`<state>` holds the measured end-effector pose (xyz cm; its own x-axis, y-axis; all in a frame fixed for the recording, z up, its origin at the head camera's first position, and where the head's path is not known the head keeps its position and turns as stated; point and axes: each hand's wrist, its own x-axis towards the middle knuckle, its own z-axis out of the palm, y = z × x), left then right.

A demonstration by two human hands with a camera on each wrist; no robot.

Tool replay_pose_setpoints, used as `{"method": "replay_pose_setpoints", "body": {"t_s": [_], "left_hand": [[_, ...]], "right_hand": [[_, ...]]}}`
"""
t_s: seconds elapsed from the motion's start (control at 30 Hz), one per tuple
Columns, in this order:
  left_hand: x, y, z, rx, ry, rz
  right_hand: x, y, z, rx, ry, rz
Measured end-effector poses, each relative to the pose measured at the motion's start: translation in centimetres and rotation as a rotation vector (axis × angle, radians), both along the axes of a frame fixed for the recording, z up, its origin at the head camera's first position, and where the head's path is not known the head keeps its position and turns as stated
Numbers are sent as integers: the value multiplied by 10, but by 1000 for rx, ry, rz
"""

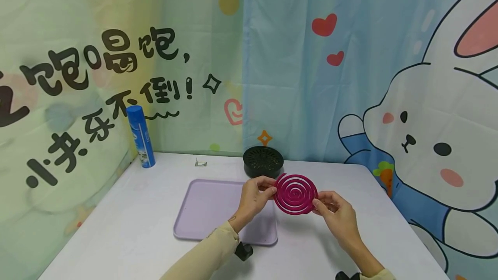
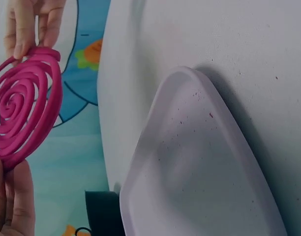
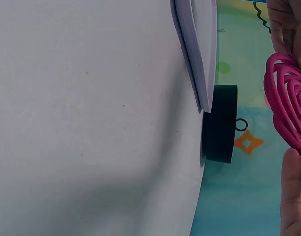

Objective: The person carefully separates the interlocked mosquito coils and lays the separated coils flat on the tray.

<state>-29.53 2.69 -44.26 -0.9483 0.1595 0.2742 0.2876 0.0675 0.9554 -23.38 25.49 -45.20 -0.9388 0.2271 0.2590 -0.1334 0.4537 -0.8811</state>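
A magenta mosquito coil [image 1: 295,194] is held up over the table by both hands, its spiral face turned toward the head camera. My left hand [image 1: 255,198] pinches its left edge between thumb and fingers. On the opposite edge, my right hand [image 1: 339,219] pinches it the same way. The wrist views show the coil [image 2: 27,105] from the side, with fingertips at both ends of it. Just behind the coil stands a round black coil holder [image 1: 263,162] with a slotted lid. Under the left forearm lies a pale purple tray [image 1: 212,211], partly hidden by that arm.
A blue spray can [image 1: 141,136] stands at the table's back left corner. Near the back edge lies a small metal stand [image 1: 200,163]. Dark specks dot the tray [image 2: 190,147]. A printed curtain [image 1: 284,64] hangs behind the white table [image 1: 128,219].
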Motion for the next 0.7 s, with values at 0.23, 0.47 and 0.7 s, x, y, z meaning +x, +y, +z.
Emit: {"method": "replay_pose_setpoints", "body": {"t_s": [0.23,0.47,0.7], "left_hand": [[-1,-2,0,-41,20,-4],[-3,-2,1,-81,56,-18],[0,-2,4,-111,60,-21]], "right_hand": [[0,1,-1,-15,-9,23],[0,2,1,0,-17,7],[0,4,0,37,38,22]]}}
